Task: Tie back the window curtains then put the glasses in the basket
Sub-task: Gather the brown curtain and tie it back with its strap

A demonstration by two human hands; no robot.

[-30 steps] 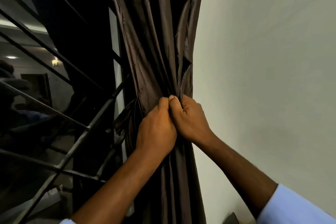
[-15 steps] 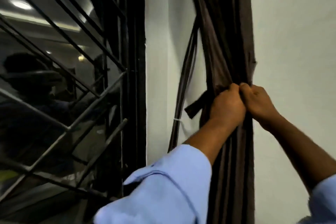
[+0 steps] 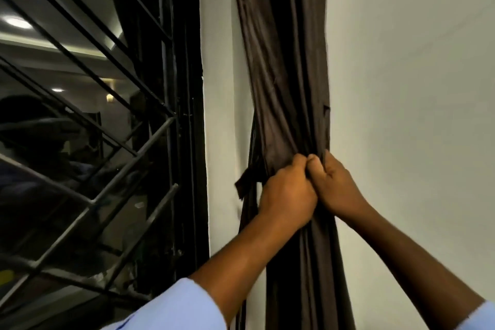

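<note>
A dark brown curtain (image 3: 284,67) hangs bunched into a narrow column against the white wall, right of the window. My left hand (image 3: 288,194) and my right hand (image 3: 336,190) meet at its waist, knuckles touching, both gripping the gathered fabric. A short dark strap end (image 3: 245,182), seemingly a tie-back, sticks out to the left just behind my left hand. How the strap runs round the bunch is hidden by my hands. Glasses and basket are not in view.
A dark window (image 3: 80,142) with slanted black metal bars (image 3: 139,174) fills the left side, its black frame (image 3: 191,115) beside a strip of white wall. Plain white wall (image 3: 415,115) lies to the right of the curtain.
The view has swung left, so the curtain bunch now shows further right with a strip of wall beside the window. Both hands stay clenched together on the gathered fabric.
</note>
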